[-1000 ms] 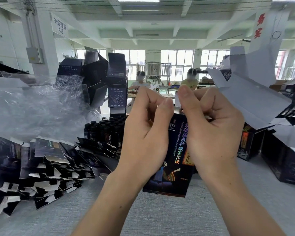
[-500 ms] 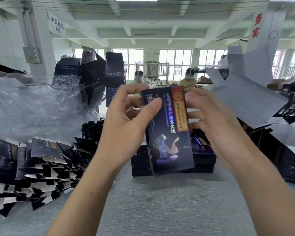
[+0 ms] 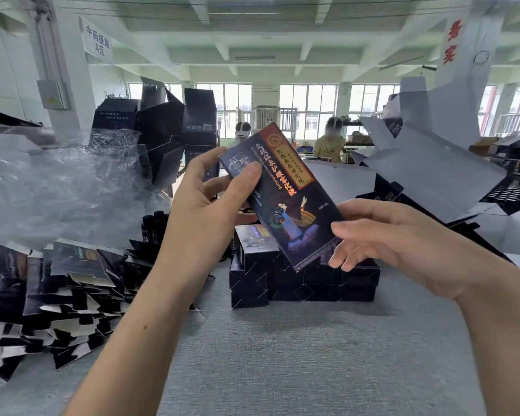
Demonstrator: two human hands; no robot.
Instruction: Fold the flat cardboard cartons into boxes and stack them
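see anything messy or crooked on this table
The pile of flat cartons on the left lies fanned out and slumped rather than squared up. The stack of folded boxes at the centre sits in even rows; no damage shows.

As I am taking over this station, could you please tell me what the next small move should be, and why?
Probably lower the folded box onto the stack of boxes below it: it looks fully formed, the left hand grips its top end, and the right hand lies open at its lower end.
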